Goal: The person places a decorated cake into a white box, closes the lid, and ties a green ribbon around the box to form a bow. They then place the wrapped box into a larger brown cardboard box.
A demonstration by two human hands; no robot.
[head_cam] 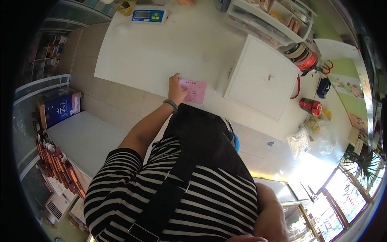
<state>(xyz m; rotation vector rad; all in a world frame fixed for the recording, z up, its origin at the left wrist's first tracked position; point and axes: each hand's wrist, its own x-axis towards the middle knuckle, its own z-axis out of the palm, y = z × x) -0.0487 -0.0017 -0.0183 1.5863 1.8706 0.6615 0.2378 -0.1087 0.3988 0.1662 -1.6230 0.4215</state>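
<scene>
My left hand [177,90], with a green bangle [171,106] at its wrist, is at the near edge of the white table. Its thumb lies over the left side of a pink paper slip [198,93], and its fingers are by the slip's left edge. The slip bears print and handwriting and lies close to the table edge, in front of my black apron [205,133]. Only my bent right arm [270,208] shows at the lower right; the right hand is out of view beyond the bottom edge.
A white box [263,75] stands right of the slip. Behind it are a drawer unit [272,27] and ribbon rolls [307,60]. A digital scale [149,16] sits at the far left. A red-and-black container [310,107] and plastic bags [320,136] lie farther right.
</scene>
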